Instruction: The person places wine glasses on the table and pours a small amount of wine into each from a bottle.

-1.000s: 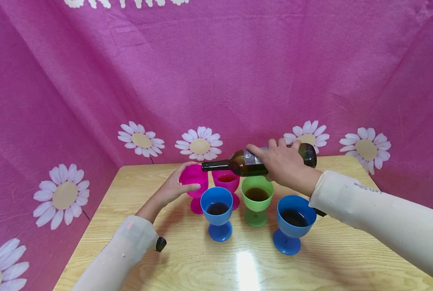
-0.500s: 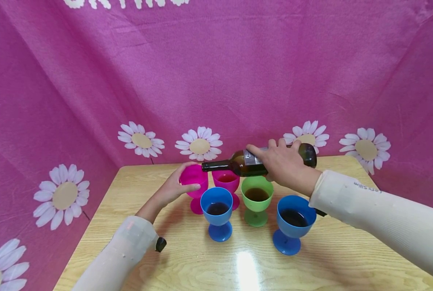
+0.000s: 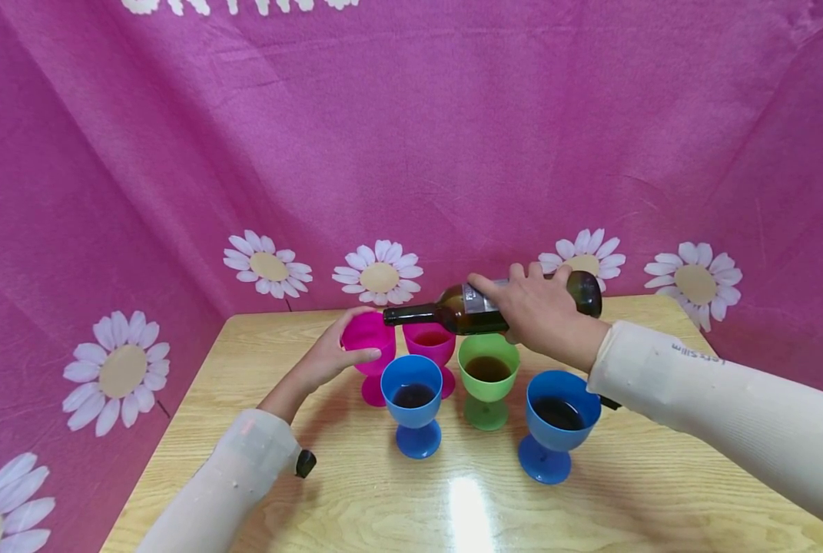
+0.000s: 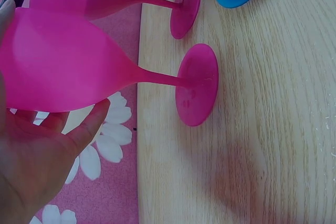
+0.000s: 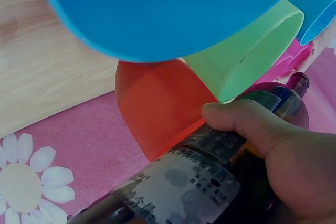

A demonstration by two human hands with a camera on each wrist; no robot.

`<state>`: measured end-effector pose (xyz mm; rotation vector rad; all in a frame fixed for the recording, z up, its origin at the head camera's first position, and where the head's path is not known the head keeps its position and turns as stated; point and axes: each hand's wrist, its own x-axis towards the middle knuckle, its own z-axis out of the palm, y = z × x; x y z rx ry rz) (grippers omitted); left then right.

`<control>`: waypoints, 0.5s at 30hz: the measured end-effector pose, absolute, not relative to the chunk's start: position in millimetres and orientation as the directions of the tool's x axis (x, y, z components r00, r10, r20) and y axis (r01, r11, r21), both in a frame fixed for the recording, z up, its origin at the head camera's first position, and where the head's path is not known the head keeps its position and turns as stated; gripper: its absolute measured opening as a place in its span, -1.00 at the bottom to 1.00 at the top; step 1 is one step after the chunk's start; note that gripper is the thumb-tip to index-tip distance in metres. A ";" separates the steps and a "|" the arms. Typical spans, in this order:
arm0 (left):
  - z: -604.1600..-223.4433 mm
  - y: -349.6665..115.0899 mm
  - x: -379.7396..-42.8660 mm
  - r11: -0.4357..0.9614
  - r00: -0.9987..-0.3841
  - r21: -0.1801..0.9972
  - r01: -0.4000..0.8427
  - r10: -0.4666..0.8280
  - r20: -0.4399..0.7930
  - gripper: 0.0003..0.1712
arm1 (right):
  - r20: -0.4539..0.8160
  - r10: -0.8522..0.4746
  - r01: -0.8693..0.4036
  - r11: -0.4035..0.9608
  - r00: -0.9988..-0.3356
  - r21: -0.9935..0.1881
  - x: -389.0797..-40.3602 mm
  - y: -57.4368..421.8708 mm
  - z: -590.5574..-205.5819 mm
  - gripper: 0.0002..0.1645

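Observation:
My left hand holds the bowl of a pink goblet at the back left, thumb on the near side and fingers round the far side. The goblet's foot stands on the wood in the left wrist view. My right hand grips a dark wine bottle round its labelled body. The bottle lies almost level above the other goblets, its mouth right at the pink goblet's rim. Some dark liquid shows inside the bottle. In the right wrist view my thumb lies along the label.
Around the bottle stand a second pink goblet, a green goblet, a blue goblet and another blue goblet, all with dark liquid. An orange goblet shows in the right wrist view. A pink cloth hangs behind the table.

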<state>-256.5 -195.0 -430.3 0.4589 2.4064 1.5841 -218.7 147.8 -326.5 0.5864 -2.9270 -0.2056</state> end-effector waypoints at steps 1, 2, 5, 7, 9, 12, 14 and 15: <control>-430.4 -195.0 -256.7 0.370 -0.926 0.919 0.137 0.378 -0.015 -0.09 | 0.118 -0.392 -0.371 0.914 -0.912 0.163 -218.7 147.7 -326.4 0.24; -430.6 -195.0 -256.8 0.370 -0.925 0.919 0.139 0.380 -0.013 -0.09 | 0.117 -0.392 -0.372 0.914 -0.912 0.164 -218.7 147.6 -326.2 0.25; -430.9 -195.1 -257.1 0.374 -0.925 0.917 0.141 0.380 -0.013 -0.09 | 0.115 -0.393 -0.372 0.913 -0.912 0.167 -218.9 147.4 -326.0 0.25; -430.8 -194.9 -257.0 0.374 -0.925 0.916 0.142 0.380 -0.012 -0.09 | 0.115 -0.394 -0.373 0.912 -0.912 0.170 -218.8 147.2 -325.8 0.25; -430.7 -194.8 -256.9 0.373 -0.924 0.917 0.143 0.383 -0.011 -0.09 | 0.114 -0.396 -0.373 0.911 -0.911 0.175 -218.6 147.1 -325.5 0.26; -431.2 -195.0 -257.2 0.368 -0.922 0.918 0.147 0.387 -0.008 -0.09 | 0.115 -0.398 -0.375 0.909 -0.910 0.183 -218.0 146.9 -324.8 0.26; -431.6 -195.3 -257.6 0.365 -0.921 0.919 0.149 0.389 -0.005 -0.10 | 0.114 -0.399 -0.375 0.908 -0.910 0.189 -217.5 146.8 -324.2 0.26; -431.9 -195.5 -257.7 0.364 -0.921 0.919 0.149 0.389 -0.005 -0.10 | 0.114 -0.399 -0.374 0.907 -0.910 0.192 -217.3 146.7 -324.0 0.26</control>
